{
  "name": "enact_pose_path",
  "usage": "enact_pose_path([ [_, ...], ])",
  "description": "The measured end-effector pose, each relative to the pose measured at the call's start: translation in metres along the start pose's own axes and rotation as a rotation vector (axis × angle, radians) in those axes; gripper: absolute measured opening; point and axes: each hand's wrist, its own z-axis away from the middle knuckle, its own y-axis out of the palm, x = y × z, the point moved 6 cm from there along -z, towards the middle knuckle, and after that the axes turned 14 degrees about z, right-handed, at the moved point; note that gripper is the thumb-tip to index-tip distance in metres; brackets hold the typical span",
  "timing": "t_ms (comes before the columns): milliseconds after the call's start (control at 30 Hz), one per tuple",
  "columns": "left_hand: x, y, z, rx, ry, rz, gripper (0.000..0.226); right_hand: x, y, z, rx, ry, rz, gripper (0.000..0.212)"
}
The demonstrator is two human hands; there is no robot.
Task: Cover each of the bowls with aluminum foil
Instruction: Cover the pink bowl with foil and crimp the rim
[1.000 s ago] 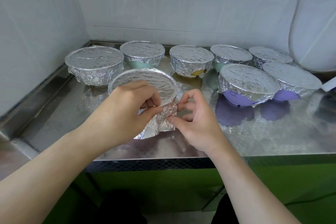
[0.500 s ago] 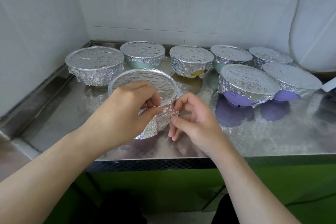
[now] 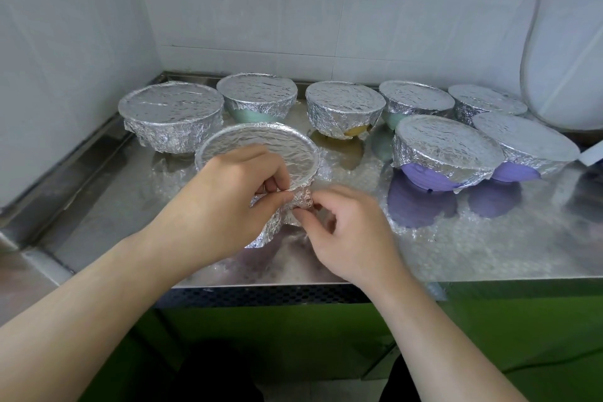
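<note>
A foil-covered bowl (image 3: 261,147) stands near the front of the steel counter (image 3: 473,248). My left hand (image 3: 225,202) pinches the crumpled foil at the bowl's near side, just under the rim. My right hand (image 3: 346,228) pinches the same bunched foil fold (image 3: 303,197) from the right, fingers curled. Behind stand several other bowls wrapped in foil: a large one (image 3: 171,119) at the left, a green one (image 3: 257,96), a yellow one (image 3: 344,111), and purple ones (image 3: 447,150) at the right.
White tiled walls close the left and back. A white rounded appliance (image 3: 567,42) stands at the back right. The counter's front edge (image 3: 261,285) runs just under my wrists, with a green cabinet front (image 3: 489,336) below.
My right hand has moved back in against the bowl's side and now pinches the foil fold, after opening slightly half a second ago. My left hand has kept its hold.
</note>
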Motion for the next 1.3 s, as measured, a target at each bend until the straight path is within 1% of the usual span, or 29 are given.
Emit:
enact_pose_path([
  [67,0.0,0.0,0.0,-0.002,0.003,-0.001,0.008,0.001,-0.007,0.003,-0.08,0.029,0.046,0.028],
  [133,0.0,0.0,0.0,-0.006,0.006,-0.002,0.007,0.0,-0.012,0.006,-0.137,0.046,0.016,0.036],
  [167,0.0,0.0,0.0,-0.006,0.007,-0.003,0.007,0.002,-0.012,0.007,-0.147,0.021,-0.001,0.036],
  [267,0.0,0.001,0.0,-0.007,0.012,-0.002,0.007,0.009,-0.009,0.009,-0.152,-0.074,0.017,0.022],
  [367,-0.001,0.002,0.0,-0.003,0.017,-0.001,0.008,0.01,-0.005,0.007,-0.166,-0.112,0.006,0.013],
  [467,-0.001,0.003,0.0,0.01,0.026,0.0,0.01,0.006,-0.004,0.004,-0.117,-0.129,-0.07,0.005],
  [567,0.0,0.003,0.0,0.02,0.029,0.009,0.011,0.001,-0.001,-0.001,-0.049,-0.102,-0.174,0.015],
  [667,-0.001,0.003,0.001,0.021,0.029,0.015,0.009,-0.008,0.005,-0.007,0.013,0.014,-0.299,0.019],
  [733,-0.001,0.003,0.001,0.023,0.028,0.013,0.007,-0.012,0.008,-0.009,0.024,0.079,-0.307,0.019],
  [867,-0.001,0.003,0.001,0.027,0.027,0.017,0.007,-0.014,0.01,-0.015,0.034,0.147,-0.249,0.021],
  [933,0.0,0.002,0.001,0.021,0.022,0.025,0.007,-0.014,0.008,-0.018,0.009,0.148,-0.14,0.013],
  [967,0.001,0.002,0.001,0.02,0.019,0.027,0.008,-0.013,0.007,-0.019,-0.002,0.145,-0.073,0.012],
  [1067,0.003,0.002,0.001,0.021,0.005,0.039,0.011,-0.01,0.007,-0.021,-0.035,0.141,0.096,0.016],
  [1167,0.003,0.001,0.001,0.016,0.009,0.065,0.012,-0.016,0.005,-0.02,-0.056,0.242,0.214,0.023],
  [1233,0.001,0.001,0.001,0.009,0.022,0.066,0.012,-0.023,0.006,-0.021,-0.05,0.298,0.257,0.024],
  [1300,0.0,0.001,0.0,0.002,0.026,0.059,0.011,-0.024,0.008,-0.019,-0.06,0.276,0.217,0.023],
])
